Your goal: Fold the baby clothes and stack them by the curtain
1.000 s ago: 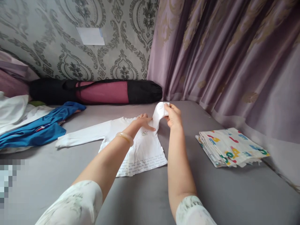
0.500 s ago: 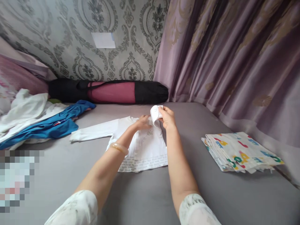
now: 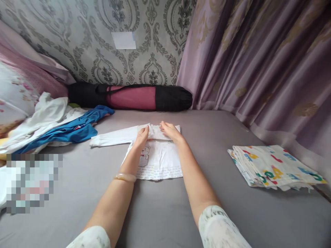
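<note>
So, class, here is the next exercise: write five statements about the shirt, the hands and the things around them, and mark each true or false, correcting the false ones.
1. The white shirt lies on the grey sheet. True.
2. Both sleeves are stretched out sideways. False: the left-hand sleeve is, but the other lies folded across the chest.
3. The bangle is on the right arm. False: the bangle is on the left arm.
4. A blue garment lies left of the shirt. True.
5. The cloth with colourful letters lies beneath the shirt. False: the cloth lies to its right.
</note>
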Demonstrator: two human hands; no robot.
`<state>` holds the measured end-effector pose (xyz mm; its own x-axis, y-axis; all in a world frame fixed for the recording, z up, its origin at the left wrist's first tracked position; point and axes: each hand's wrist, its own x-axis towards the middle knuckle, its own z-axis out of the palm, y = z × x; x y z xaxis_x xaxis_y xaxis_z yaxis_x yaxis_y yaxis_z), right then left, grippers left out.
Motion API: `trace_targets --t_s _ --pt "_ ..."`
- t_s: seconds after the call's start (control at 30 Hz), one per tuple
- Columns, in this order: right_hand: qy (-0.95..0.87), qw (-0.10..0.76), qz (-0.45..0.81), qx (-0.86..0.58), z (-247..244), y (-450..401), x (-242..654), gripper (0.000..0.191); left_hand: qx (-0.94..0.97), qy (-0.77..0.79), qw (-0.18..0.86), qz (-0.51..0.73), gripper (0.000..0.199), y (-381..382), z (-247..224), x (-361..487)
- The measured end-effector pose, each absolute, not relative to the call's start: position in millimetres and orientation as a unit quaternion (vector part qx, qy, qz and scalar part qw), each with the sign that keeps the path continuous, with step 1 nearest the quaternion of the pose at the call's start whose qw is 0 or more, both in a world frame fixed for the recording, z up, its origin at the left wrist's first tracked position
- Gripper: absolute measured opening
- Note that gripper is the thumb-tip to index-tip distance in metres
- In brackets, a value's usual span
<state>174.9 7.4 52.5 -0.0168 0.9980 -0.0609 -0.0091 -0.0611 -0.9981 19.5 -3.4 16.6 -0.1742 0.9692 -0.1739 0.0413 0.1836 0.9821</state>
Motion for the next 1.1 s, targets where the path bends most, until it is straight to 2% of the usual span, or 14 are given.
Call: trace_targets --t_s 0.1,0.2,0.3,0.43,0.53,0.63,0.83,0.97,1.1 --pt "-0.447 0.483 0.528 -0.537 65 8 199 0.031 0.449 0.615 0.443 0.473 0.053 -4 16 20" --pt "-0.391 0.558 0.490 -0.544 73 8 229 0.034 0.506 0.587 0.431 0.462 0.066 -5 14 19" --pt "-0.345 0.609 0.440 -0.563 70 8 251 0.032 0.547 0.572 0.422 0.442 0.048 -5 12 18" --pt "-0.362 0.593 0.385 -0.608 52 13 261 0.027 0.575 0.571 0.354 0.468 0.039 -2 13 19" --pt "-0.464 0.524 0.300 -0.648 41 18 257 0.026 0.584 0.565 0.300 0.500 0.037 0 13 18" --pt "-0.573 0.411 0.208 -0.678 37 18 243 0.029 0.587 0.573 0.281 0.498 0.038 1 12 16" --pt "-0.707 0.181 0.140 -0.669 29 7 200 0.043 0.593 0.586 0.280 0.475 0.040 1 7 11" --pt "-0.721 0.111 0.125 -0.672 17 0 186 0.051 0.597 0.601 0.275 0.455 0.040 2 5 9" --pt "-0.706 0.091 0.121 -0.692 8 -3 185 0.057 0.613 0.615 0.258 0.423 0.042 4 2 6"
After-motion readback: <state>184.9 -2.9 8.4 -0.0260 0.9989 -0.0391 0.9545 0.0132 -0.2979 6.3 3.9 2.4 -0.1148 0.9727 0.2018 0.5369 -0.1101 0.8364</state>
